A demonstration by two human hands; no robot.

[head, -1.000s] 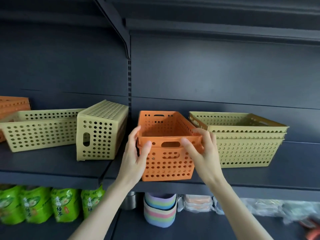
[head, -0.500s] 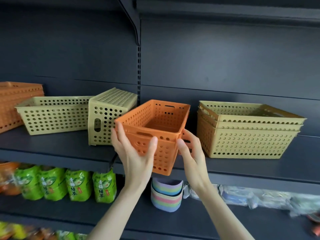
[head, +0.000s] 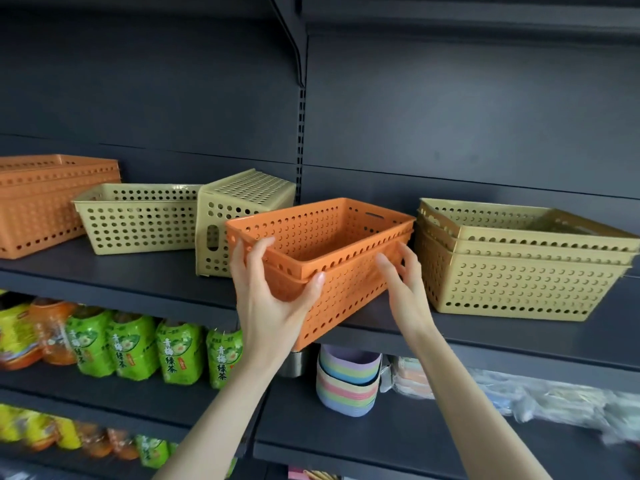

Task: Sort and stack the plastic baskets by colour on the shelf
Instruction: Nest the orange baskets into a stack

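Two nested orange baskets [head: 332,244] hang over the front edge of the dark shelf [head: 138,275], turned at an angle. My left hand [head: 273,292] grips their near corner, thumb on the long side and fingers round the short end. My right hand [head: 405,278] touches the long side near the far end, fingers loosely bent. A stack of orange baskets [head: 45,202] stands at the far left. One yellow basket [head: 135,216] sits upright beside it, and another yellow basket [head: 239,216] stands on its side. A stack of three yellow baskets [head: 519,265] is on the right.
A vertical slotted upright [head: 300,133] divides the shelf back. The shelf below holds green tea bottles [head: 138,348], a stack of pastel bowls [head: 348,382] and wrapped packs [head: 519,400]. Another shelf of bottles lies lower left.
The orange baskets have swung round from end-on to diagonal and come forward over the shelf edge. My left hand moved to the near corner; my right hand slid along the long side.
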